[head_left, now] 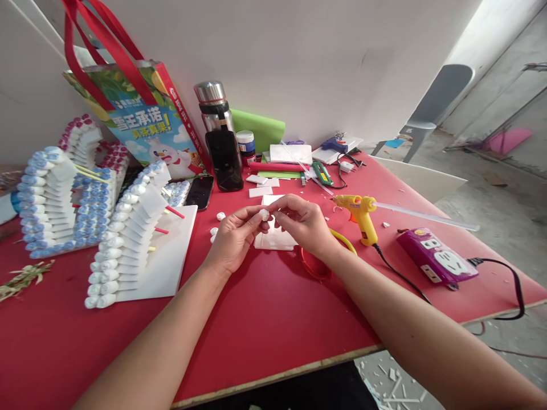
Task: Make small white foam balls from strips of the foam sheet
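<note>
Over the middle of the red table, my left hand (234, 234) is closed, pinching a small white rolled bud (264, 214) between thumb and fingertips. My right hand (304, 223) comes close from the other side, thumb and fingers pressed together; what they hold, if anything, is too small to name. Below both hands lies a stack of thin white sheets (276, 242), partly hidden. Several similar white buds (221, 216) rest by my left hand. A red and yellow ring (344, 242) sits under my right wrist.
At right are a yellow glue gun (363, 219) with a long glue stick and a purple power strip (438, 259). White and blue bud-covered models (128, 239) stand at left. Behind are a flask (211, 108), an upright black phone (224, 159) and a shopping bag (158, 134).
</note>
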{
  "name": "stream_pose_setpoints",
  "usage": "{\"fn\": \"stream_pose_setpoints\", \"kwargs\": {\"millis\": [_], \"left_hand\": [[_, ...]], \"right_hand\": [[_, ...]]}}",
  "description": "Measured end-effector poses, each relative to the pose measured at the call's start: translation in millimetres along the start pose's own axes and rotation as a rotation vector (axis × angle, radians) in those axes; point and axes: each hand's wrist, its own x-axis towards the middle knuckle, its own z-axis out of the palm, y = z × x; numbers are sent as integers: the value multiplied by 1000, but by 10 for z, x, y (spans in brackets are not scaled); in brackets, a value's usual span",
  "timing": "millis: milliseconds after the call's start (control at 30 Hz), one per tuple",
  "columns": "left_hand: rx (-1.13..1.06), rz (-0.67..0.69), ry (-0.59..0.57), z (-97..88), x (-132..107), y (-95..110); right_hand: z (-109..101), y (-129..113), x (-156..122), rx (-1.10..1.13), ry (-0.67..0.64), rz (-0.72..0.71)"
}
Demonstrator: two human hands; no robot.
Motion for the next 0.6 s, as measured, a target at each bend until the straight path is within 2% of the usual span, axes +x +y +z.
{"fn": "stream_pose_setpoints", "kwargs": {"millis": [200, 367, 467, 600], "left_hand": [[4, -18, 3, -7, 4, 3], [-5, -30, 8, -16, 17, -17], [-21, -39, 12, -9, 20, -15], [-31, -33, 8, 0, 15, -3]], "right_hand": [[-17, 12, -7, -129, -4, -140], [-19, 17, -5, -179, -25, -161], [-13, 15, -4, -140, -11, -87], [-4, 4, 5, 143, 24, 149]]}}
